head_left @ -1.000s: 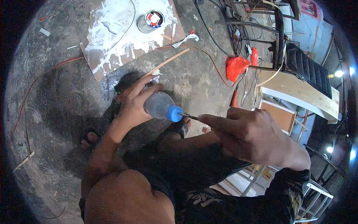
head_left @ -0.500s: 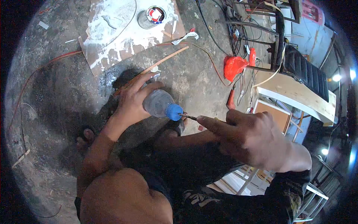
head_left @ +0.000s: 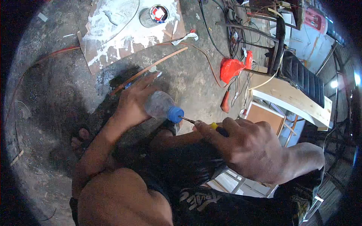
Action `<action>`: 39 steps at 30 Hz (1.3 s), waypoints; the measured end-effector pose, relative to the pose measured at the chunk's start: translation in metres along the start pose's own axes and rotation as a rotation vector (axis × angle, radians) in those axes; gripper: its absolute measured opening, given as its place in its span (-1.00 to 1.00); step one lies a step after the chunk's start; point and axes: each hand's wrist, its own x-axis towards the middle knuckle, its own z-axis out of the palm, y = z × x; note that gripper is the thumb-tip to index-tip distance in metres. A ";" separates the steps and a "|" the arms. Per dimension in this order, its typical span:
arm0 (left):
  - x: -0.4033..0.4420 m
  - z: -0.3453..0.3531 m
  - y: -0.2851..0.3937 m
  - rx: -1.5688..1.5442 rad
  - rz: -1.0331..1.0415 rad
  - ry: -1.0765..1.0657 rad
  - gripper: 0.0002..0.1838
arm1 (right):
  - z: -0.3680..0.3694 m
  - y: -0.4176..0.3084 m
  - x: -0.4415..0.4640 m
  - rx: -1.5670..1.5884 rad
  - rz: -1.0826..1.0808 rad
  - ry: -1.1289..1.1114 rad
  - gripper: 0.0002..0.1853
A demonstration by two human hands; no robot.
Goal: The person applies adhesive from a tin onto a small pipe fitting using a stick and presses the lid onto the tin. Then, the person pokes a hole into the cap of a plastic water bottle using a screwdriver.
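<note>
A clear plastic bottle with a blue cap lies tilted in my left hand, its cap end pointing right and down. The left fingers wrap round the bottle's body, with the far side of the grip hidden. In my right hand is a screwdriver with a yellow and black handle. Its thin metal shaft reaches left, and the tip touches the top of the cap. Whether the tip has gone through the plastic, I cannot tell.
A paint-splashed board with an open can lies on the concrete floor. A thin wooden strip is beyond my left hand. Red plastic, tangled cables and a black padded seat are at the right.
My right hand has turned and shifted slightly down, so the yellow and black handle now shows. The screwdriver tip stays at the cap. The view has shifted a little.
</note>
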 end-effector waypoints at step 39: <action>-0.002 0.006 -0.006 -0.131 -0.068 -0.032 -0.27 | 0.019 -0.007 -0.001 -0.283 -0.022 0.107 -0.45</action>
